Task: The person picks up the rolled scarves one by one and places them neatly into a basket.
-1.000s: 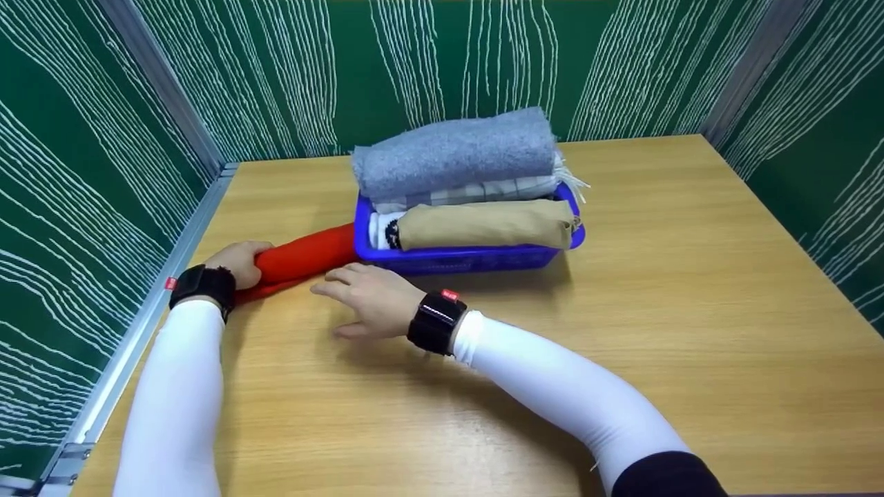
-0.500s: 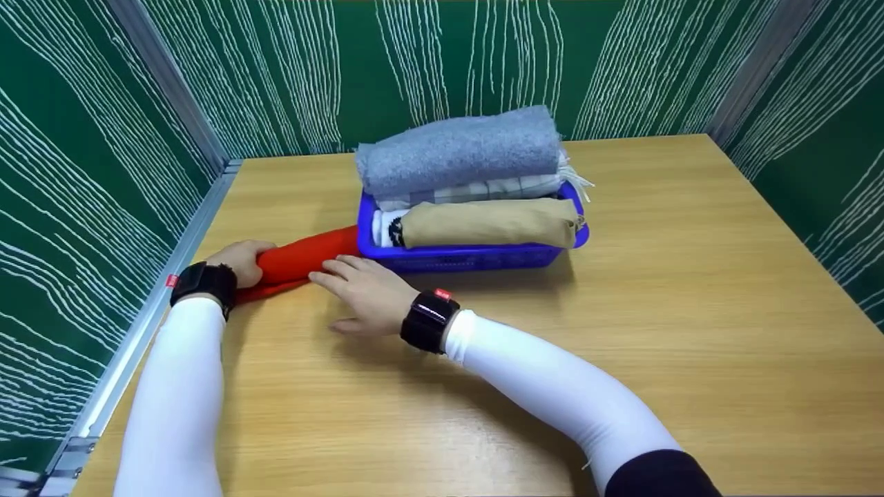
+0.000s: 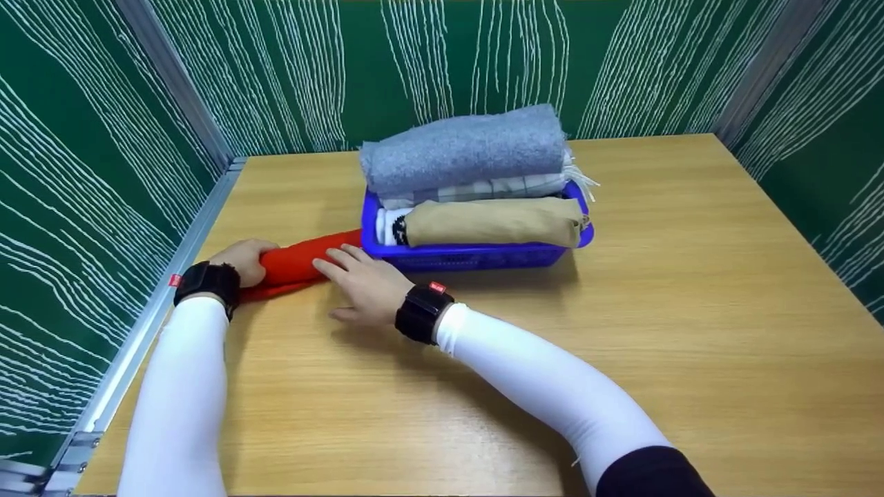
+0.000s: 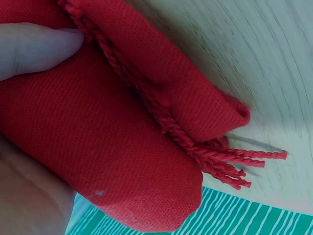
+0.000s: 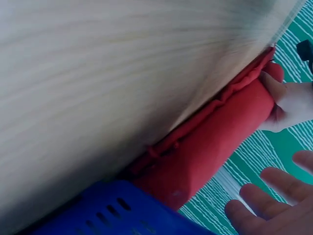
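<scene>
Fingers [image 4: 34,46], left hand [image 3: 238,261]: curled round the near end of the red rolled scarf [image 3: 300,261], thumb and palm gripping it, as I read the left wrist view. Fingers, right hand [image 3: 369,286]: straight and spread, tips at or just touching the roll's far end; contact I cannot confirm.

Scarf: lies on the bench [image 3: 621,331], near its left edge, far end touching the blue basket [image 3: 469,257].

Loose flap with fringe [image 4: 230,164]: trails under the roll onto the bench.

Basket contents: tan roll [image 3: 494,222], checked cloth [image 3: 483,188], grey towel [image 3: 466,148] heaped above the rim.

Risks, as I judge them: a one-ended grip may let the roll sag and unwind; the fringe may snag; pushing the roll may shove the basket or topple the grey towel.
</scene>
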Demonstrator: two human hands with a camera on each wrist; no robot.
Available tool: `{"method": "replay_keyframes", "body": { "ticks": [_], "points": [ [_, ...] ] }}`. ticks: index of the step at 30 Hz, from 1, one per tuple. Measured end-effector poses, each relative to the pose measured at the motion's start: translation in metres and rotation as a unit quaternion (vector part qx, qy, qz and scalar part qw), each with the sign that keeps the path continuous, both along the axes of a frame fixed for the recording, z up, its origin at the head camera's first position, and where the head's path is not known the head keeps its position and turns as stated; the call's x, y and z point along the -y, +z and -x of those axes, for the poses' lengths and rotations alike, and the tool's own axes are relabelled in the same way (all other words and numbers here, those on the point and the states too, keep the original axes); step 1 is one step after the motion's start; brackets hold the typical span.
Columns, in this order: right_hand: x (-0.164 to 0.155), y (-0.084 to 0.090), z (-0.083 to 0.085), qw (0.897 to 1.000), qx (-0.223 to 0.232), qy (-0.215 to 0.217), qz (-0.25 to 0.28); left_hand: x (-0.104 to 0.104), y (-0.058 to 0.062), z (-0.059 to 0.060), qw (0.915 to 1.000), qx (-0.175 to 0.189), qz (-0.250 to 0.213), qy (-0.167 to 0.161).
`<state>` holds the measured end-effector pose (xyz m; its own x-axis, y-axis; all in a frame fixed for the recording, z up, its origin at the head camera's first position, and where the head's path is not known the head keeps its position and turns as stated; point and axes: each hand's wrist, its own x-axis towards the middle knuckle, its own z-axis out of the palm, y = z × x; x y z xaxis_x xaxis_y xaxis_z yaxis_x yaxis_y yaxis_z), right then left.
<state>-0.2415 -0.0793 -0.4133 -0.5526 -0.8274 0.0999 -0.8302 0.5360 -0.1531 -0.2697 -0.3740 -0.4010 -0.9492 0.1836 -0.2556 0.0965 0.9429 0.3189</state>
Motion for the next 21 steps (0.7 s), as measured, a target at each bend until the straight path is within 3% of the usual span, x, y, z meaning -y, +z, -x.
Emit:
{"method": "replay_keyframes", "body": {
  "ticks": [7, 21],
  "points": [
    [0.004, -0.003, 0.006, 1.000, 0.029, -0.011, -0.003, 0.002, -0.001, 0.001, 1.0000, 0.006, -0.003, -0.007],
    [0.014, -0.011, 0.015, 0.999, 0.037, -0.029, -0.011, -0.003, 0.005, -0.004, 0.9995, 0.024, 0.020, 0.004]
  ]
}}
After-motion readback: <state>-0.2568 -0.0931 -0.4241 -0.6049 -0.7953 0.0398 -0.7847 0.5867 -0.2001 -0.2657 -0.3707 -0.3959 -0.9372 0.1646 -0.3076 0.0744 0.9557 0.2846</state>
